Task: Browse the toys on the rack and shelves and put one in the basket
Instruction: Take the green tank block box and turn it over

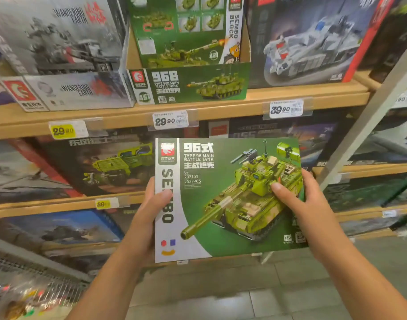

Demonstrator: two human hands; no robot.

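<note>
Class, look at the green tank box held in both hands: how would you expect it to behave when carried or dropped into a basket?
The tank box looks stiff: it stays flat though the left hand and right hand grip only its side edges. It is probably light for its size, being thin. Its glossy face may be somewhat slippery.

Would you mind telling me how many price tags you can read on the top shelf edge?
3: a yellow tag at left, a white tag in the middle, another white tag at right. More may sit beyond the frame.
</note>
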